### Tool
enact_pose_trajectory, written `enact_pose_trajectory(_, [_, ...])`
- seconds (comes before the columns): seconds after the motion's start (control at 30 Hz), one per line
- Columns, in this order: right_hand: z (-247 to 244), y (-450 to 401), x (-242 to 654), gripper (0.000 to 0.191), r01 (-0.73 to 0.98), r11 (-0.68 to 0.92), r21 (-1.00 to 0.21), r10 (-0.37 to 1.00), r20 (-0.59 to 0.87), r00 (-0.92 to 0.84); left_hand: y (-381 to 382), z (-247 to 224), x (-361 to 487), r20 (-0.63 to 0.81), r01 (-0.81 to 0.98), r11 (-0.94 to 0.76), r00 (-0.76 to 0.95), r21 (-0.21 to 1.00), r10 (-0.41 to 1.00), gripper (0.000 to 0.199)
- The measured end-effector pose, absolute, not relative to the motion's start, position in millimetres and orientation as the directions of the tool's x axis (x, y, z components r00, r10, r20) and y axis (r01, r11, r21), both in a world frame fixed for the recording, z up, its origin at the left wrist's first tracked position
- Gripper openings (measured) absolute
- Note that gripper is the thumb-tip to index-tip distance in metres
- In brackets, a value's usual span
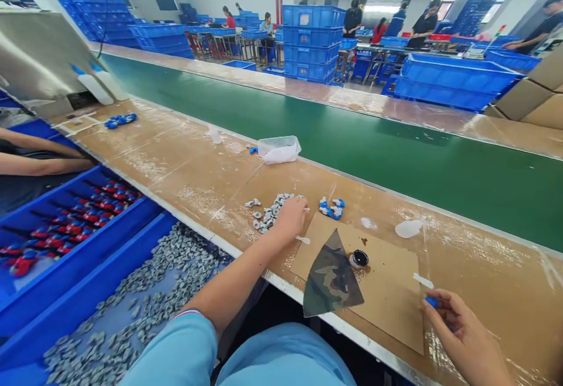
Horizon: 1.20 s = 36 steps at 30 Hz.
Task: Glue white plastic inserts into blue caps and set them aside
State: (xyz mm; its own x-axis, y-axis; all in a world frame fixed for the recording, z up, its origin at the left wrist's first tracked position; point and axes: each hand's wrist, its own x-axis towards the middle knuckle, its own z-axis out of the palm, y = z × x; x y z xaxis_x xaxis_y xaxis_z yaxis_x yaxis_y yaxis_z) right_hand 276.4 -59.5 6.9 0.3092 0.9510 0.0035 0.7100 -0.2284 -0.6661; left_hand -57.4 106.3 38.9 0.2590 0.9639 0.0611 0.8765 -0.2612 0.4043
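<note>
My left hand (pixel 292 217) rests at the right edge of a pile of small grey plastic parts (pixel 269 214), its fingers curled; whatever is in them is too small to make out. At the right, my right hand (pixel 466 330) pinches a small blue plastic part (pixel 431 301) between thumb and fingers. Several blue-and-white parts (pixel 331 208) lie to the right of the grey pile. Between my hands, a cardboard sheet (pixel 391 298) carries a small open pot of dark liquid (pixel 359 258). A camouflage-patterned cloth piece (pixel 333 277) overlaps the sheet's left side.
Beyond the workbench runs a green conveyor belt (pixel 334 122). A clear plastic tray (pixel 279 150) sits by its edge. At the left, blue bins hold grey parts (pixel 145 292) and red-and-blue figures (pixel 74 222). Another person's arms (pixel 44 160) reach in there. White strips lie near both hands.
</note>
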Motion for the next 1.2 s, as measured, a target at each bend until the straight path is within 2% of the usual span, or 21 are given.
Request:
enact_pose_trajectory(0.13, [-1.6, -60.2, 271.3, 0.047, 0.701, -0.171, -0.693, 0.971, 0.001, 0.238, 95.9, 33.7, -97.5, 0.094, 0.875, -0.157, 0.129, 0.457, 0.987, 0.015])
enact_pose_trajectory(0.23, [-9.2, -55.1, 265.0, 0.053, 0.628, -0.143, -0.765, 0.965, 0.034, 0.261, 97.2, 26.2, -99.8, 0.157, 0.852, -0.225, 0.170, 0.472, 0.973, 0.020])
enact_pose_trajectory(0.3, [-11.1, -51.9, 260.8, 0.058, 0.549, -0.164, -0.819, 0.955, 0.007, 0.295, 103.2, 21.7, -88.7, 0.194, 0.848, -0.316, 0.256, 0.426, 0.947, 0.025])
enact_pose_trajectory(0.4, [-6.7, -51.5, 255.4, 0.057, 0.502, -0.227, -0.834, 0.933, -0.039, 0.357, 114.8, 18.1, -66.9, 0.168, 0.870, -0.403, 0.369, 0.284, 0.914, 0.025])
enact_pose_trajectory(0.5, [2.5, -54.8, 247.7, 0.049, 0.579, -0.177, -0.796, 0.916, 0.081, 0.392, 122.6, 16.6, -53.3, 0.141, 0.871, -0.429, 0.406, 0.241, 0.903, 0.022])
enact_pose_trajectory(0.6, [8.7, -54.6, 235.5, 0.042, 0.647, -0.066, -0.759, 0.911, 0.219, 0.349, 126.6, 14.4, -52.1, 0.147, 0.853, -0.449, 0.425, 0.265, 0.893, 0.024])
enact_pose_trajectory(0.7, [10.8, -47.0, 221.0, 0.037, 0.633, 0.010, -0.774, 0.921, 0.254, 0.295, 127.0, 12.7, -56.9, 0.183, 0.828, -0.462, 0.424, 0.318, 0.887, 0.020])
enact_pose_trajectory(0.73, [11.5, -43.3, 216.2, 0.034, 0.631, 0.043, -0.774, 0.929, 0.264, 0.261, 124.8, 12.7, -58.4, 0.215, 0.807, -0.456, 0.403, 0.374, 0.890, 0.019])
enact_pose_trajectory(0.8, [13.7, -35.3, 207.1, 0.028, 0.661, 0.121, -0.740, 0.939, 0.302, 0.166, 114.8, 13.2, -59.5, 0.284, 0.709, -0.426, 0.318, 0.562, 0.904, 0.014])
enact_pose_trajectory(0.9, [18.1, -24.4, 197.5, 0.023, 0.743, 0.236, -0.626, 0.925, 0.378, 0.024, 85.5, 13.2, -53.7, 0.225, 0.370, -0.284, 0.193, 0.885, 0.955, 0.005])
enact_pose_trajectory(0.97, [20.1, -18.8, 194.8, 0.023, 0.790, 0.280, -0.545, 0.910, 0.412, -0.039, 61.1, 11.6, -45.4, 0.067, 0.105, -0.087, 0.185, 0.991, 0.980, 0.015])
enact_pose_trajectory(1.03, [20.9, -14.8, 194.6, 0.023, 0.822, 0.306, -0.481, 0.898, 0.431, -0.082, 38.9, 9.6, -35.8, -0.108, -0.087, 0.132, 0.237, 0.987, 0.966, 0.026])
enact_pose_trajectory(1.1, [20.8, -12.2, 195.6, 0.023, 0.835, 0.333, -0.437, 0.891, 0.435, -0.127, 22.9, 8.5, -27.0, -0.230, -0.194, 0.298, 0.307, 0.935, 0.923, 0.034])
enact_pose_trajectory(1.2, [20.7, -10.6, 196.5, 0.024, 0.841, 0.351, -0.412, 0.892, 0.419, -0.168, 12.4, 9.6, -18.5, -0.298, -0.267, 0.412, 0.380, 0.871, 0.876, 0.039])
